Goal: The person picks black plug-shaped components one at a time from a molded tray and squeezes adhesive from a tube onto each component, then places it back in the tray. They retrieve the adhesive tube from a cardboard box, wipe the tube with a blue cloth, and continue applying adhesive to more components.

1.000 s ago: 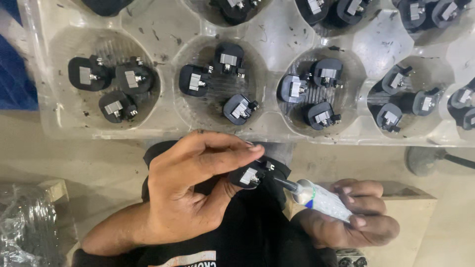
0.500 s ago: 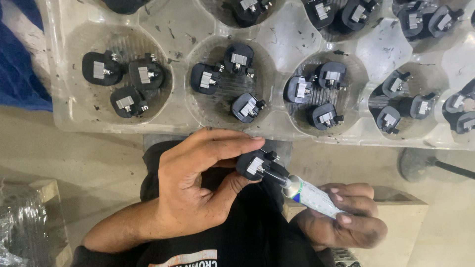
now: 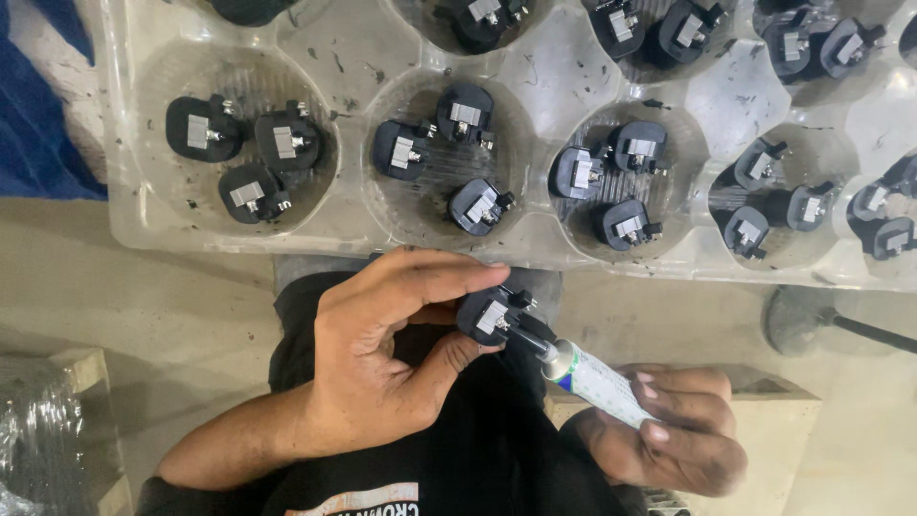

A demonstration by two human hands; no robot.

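**A:** We're looking straight down at a pale, dusty concrete floor, and across the top of the view runs a clear plastic tray, scuffed and speckled with dark marks, moulded into round wells.

**B:** And those wells are busy. Small black parts with metal tabs, three in the left well, three in the middle well, three more in the next one. Further wells to the right and along the top edge hold the same kind of piece.

**A:** Blue cloth at the far left, beside the tray. Bottom left there's a wooden block with something wrapped in clear film next to it. Far right, a round grey base with a dark rod on the floor, just under the tray's edge.

**B:** Now the hands, below the tray, over the person's dark clothing. The left hand pinches one black part between thumb and forefinger, fingers curled closed around it.

**A:** The right hand is wrapped around a small white tube, its dark nozzle touching the held part. A light wooden box sits behind that hand.

**B:** Nothing lies between the hands and the tray; the held part hangs just in front of its near rim.
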